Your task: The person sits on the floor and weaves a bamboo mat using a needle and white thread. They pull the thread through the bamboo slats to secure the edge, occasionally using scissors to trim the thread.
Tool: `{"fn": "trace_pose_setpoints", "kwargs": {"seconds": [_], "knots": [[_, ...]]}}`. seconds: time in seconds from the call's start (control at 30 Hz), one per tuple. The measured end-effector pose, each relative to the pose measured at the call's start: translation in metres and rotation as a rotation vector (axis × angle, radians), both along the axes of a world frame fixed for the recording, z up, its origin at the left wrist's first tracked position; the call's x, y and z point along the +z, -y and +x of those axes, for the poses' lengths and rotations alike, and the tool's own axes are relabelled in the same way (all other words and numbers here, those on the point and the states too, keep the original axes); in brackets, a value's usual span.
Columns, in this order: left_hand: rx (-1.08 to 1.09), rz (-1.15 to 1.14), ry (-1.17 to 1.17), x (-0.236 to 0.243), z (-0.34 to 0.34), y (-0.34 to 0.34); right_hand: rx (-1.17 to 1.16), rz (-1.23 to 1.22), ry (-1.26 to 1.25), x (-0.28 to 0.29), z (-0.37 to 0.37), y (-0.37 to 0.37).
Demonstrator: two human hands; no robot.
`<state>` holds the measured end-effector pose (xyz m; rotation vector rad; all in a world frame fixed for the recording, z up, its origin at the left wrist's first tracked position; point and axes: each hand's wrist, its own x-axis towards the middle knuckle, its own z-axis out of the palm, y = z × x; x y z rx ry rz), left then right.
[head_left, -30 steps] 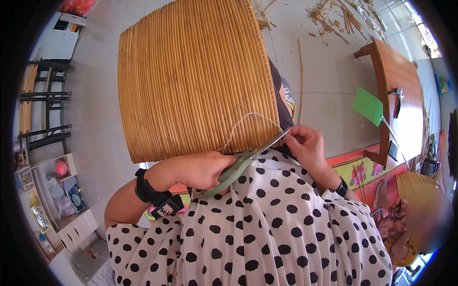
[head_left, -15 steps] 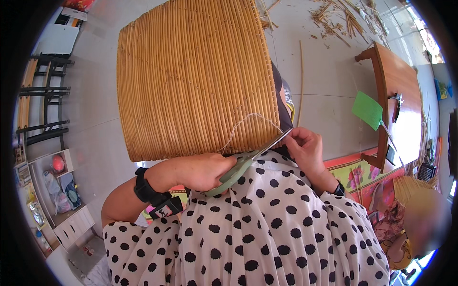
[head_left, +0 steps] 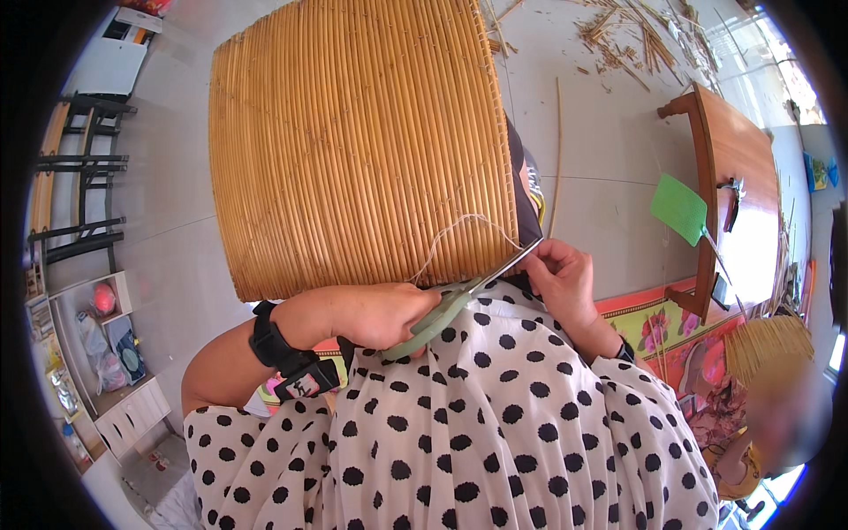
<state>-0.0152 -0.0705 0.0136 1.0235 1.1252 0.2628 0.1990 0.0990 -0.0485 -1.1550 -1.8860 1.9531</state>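
A pale tiled floor (head_left: 609, 141) is seen around everything, bent toward the rim. Across the middle and far left of the scene, in front of the person, a large mat of yellow stalks (head_left: 362, 150) is spread; its far edge is cut off by the picture's border, and part of its near edge is hidden by the left forearm. The near area is filled by a white garment with black dots (head_left: 477, 424). At the right, a brown wooden bench (head_left: 745, 132) is partly washed out by glare, and a green fly swatter (head_left: 678, 209) is seen over its left edge. By the left hand (head_left: 389, 314), whose fingers are wrapped around green handles, a pair of scissors (head_left: 439, 320) is gripped, the blades pointed right and far; whether they are parted cannot be told. At their tip, beside the mat's right near corner, the right hand (head_left: 565, 278) is held with thumb and forefinger pinched; what lies between cannot be made out. A pale thread (head_left: 439, 237) is looped over the mat, its ends lost near the left hand and the blades. On the left wrist's black strap (head_left: 269, 344), a small label (head_left: 303, 386) is marked in dark strokes.
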Motion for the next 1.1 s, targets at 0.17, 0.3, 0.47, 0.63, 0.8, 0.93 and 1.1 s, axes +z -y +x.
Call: {"fn": "trace_pose_setpoints", "kwargs": {"seconds": [0.17, 0.3, 0.47, 0.63, 0.8, 0.93, 1.1], "knots": [[0.002, 0.034, 0.036, -0.006, -0.001, 0.001, -0.02, 0.002, 0.034, -0.004, 0.0, 0.002], [-0.024, 0.017, 0.003, -0.003, -0.001, -0.003, -0.018, -0.029, 0.017, -0.001, -0.002, 0.003], [-0.006, 0.038, 0.03, -0.011, -0.001, 0.002, -0.033, -0.02, 0.019, -0.004, 0.0, 0.004], [0.006, 0.014, 0.045, -0.01, -0.002, -0.001, -0.017, -0.024, 0.027, -0.004, 0.002, 0.006], [-0.013, 0.014, 0.036, -0.012, -0.005, -0.002, -0.045, -0.069, 0.027, -0.007, 0.012, -0.009], [-0.036, 0.03, 0.007, -0.005, -0.006, 0.0, -0.072, 0.159, 0.268, -0.03, 0.017, -0.055], [-0.059, 0.041, 0.027, -0.006, -0.011, -0.001, 0.328, 0.967, 0.843, -0.065, 0.041, -0.088]]}}
